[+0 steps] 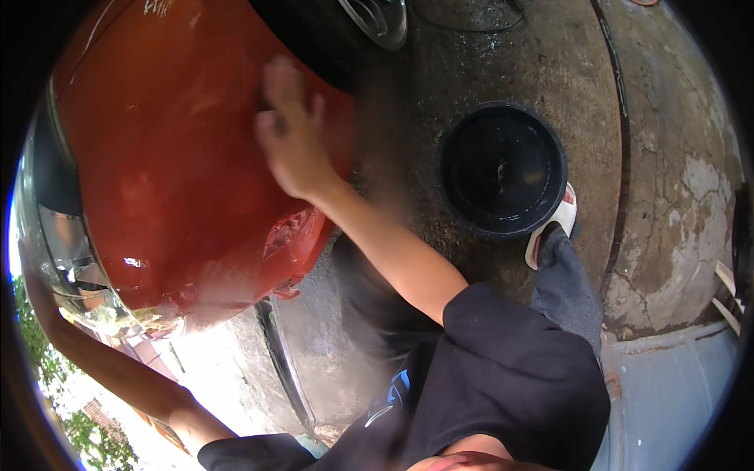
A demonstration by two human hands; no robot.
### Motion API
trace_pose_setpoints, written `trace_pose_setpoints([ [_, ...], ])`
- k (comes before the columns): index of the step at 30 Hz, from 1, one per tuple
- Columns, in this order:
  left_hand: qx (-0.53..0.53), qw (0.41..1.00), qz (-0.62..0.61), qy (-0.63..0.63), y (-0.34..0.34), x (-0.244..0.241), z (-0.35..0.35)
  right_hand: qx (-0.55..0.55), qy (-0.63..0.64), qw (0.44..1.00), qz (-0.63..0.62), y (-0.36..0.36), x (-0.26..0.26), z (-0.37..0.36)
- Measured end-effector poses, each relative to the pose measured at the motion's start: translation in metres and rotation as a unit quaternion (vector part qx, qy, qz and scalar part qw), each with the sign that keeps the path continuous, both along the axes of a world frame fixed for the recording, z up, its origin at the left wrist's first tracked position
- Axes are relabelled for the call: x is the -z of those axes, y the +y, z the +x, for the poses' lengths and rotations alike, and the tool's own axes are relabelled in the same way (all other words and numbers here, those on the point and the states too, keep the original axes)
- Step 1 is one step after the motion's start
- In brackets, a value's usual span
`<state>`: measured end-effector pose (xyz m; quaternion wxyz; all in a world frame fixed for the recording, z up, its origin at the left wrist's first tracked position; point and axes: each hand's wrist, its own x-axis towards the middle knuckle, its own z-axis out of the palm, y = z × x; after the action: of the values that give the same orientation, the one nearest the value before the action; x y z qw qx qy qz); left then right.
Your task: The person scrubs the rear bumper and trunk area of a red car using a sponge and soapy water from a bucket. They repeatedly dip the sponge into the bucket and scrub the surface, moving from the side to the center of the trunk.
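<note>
My right hand is over the red painted body panel of a car, close to the black tire. The hand is blurred, its fingers partly spread; a dark patch lies among them, and I cannot tell whether it is a held thing or shadow. My left arm reaches along the far left rim, and my left hand is dim there beside the car's glass or lamp; its fingers are unclear. A black round basin holding dark liquid stands on the ground, right of the car.
The car's lower corner is rough or damaged. A foot in a white sandal is beside the basin. The concrete floor looks wet, with a dark groove crossing it. A thin dark cable or hose lies near the wheel. A light blue surface is at lower right.
</note>
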<state>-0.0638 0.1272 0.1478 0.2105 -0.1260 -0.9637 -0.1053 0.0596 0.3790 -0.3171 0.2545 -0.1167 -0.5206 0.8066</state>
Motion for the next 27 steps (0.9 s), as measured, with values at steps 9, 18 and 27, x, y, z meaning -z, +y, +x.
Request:
trace_pose_setpoints([
  [9,0.023,1.0,0.003,-0.007,-0.015,-0.007,0.0,-0.038,-0.077,0.978,0.187,-0.052,0.014,0.051],
  [18,-0.008,0.995,0.097,0.003,0.063,0.045,0.028,0.013,0.021,0.987,0.161,-0.037,0.016,0.027],
  [27,-0.021,0.997,0.075,0.017,0.031,0.03,0.025,0.032,0.096,0.969,0.227,0.066,-0.022,-0.068],
])
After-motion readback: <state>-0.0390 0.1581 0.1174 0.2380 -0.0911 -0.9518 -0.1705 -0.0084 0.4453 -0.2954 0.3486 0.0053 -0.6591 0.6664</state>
